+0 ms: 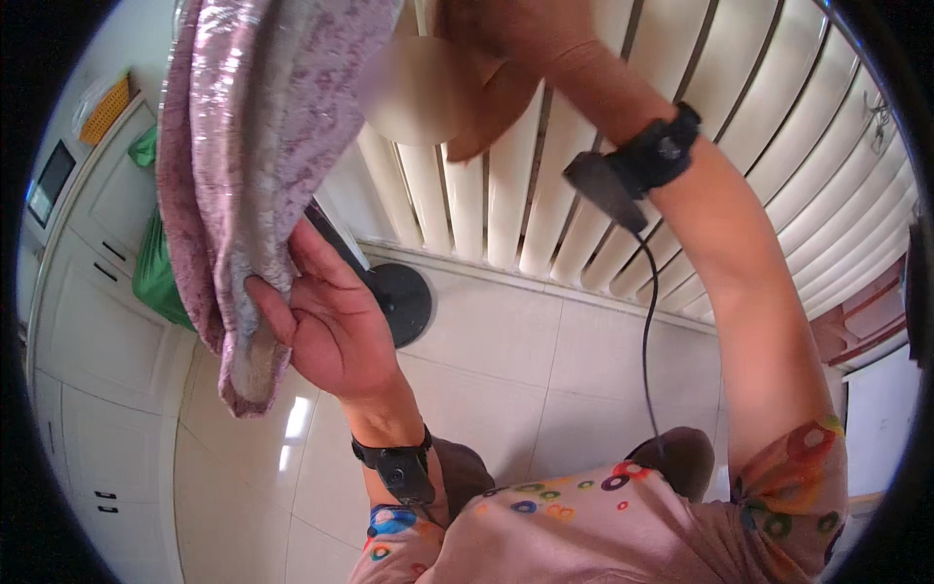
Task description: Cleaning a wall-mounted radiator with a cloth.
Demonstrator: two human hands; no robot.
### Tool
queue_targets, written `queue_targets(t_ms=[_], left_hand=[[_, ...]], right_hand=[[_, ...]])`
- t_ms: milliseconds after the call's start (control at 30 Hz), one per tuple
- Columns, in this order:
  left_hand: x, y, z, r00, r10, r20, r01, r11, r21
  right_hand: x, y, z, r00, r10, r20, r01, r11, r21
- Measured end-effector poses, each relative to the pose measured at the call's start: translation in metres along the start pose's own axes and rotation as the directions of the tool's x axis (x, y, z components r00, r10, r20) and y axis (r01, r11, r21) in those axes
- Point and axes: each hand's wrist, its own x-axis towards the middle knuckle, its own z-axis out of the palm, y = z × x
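A pink crushed-velvet cloth (321, 95) with shiny silvery parts hangs in folds from the upper left. My left hand (339, 328) grips its lower edge, the thumb lying over the pale underside and the fingers partly hidden behind the folds. The cloth's top runs out of the picture. Higher up, my right hand (518, 36) is raised in front of the white slatted radiator (503, 212), to the right of the cloth. A blurred patch covers part of the area by its fingers, so whether it holds anything is unclear.
A black round base (401, 303) stands on the tiled floor (496, 365) near the radiator. White cabinets (109, 306) line the left side, with a green plastic bag (157, 277) and a yellow basket (106, 109). A black cable (646, 350) hangs from my right wrist device (642, 164).
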Motion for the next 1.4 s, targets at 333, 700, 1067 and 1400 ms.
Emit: queue_targets(t_ms=[333, 700, 1067, 1400], left_hand=[[-0.008, 0.005, 0.019, 0.998, 0.051, 0.036, -0.052, 0.998, 0.023], [-0.001, 0.007, 0.006, 0.985, 0.006, 0.174, -0.028, 0.991, 0.128], [-0.001, 0.007, 0.004, 0.978, -0.023, 0.205, -0.021, 0.977, 0.211], [-0.006, 0.009, 0.000, 0.982, -0.058, 0.179, 0.011, 0.967, 0.256]], right_hand=[[-0.204, -0.114, 0.030, 0.767, -0.626, 0.138, 0.372, 0.610, 0.700], [-0.035, -0.096, 0.049, 0.979, -0.095, 0.180, 0.037, 0.953, 0.300], [-0.258, -0.218, 0.039, 0.759, -0.526, 0.385, 0.267, 0.790, 0.552], [-0.302, -0.200, -0.013, 0.504, -0.714, 0.486, 0.561, 0.698, 0.445]])
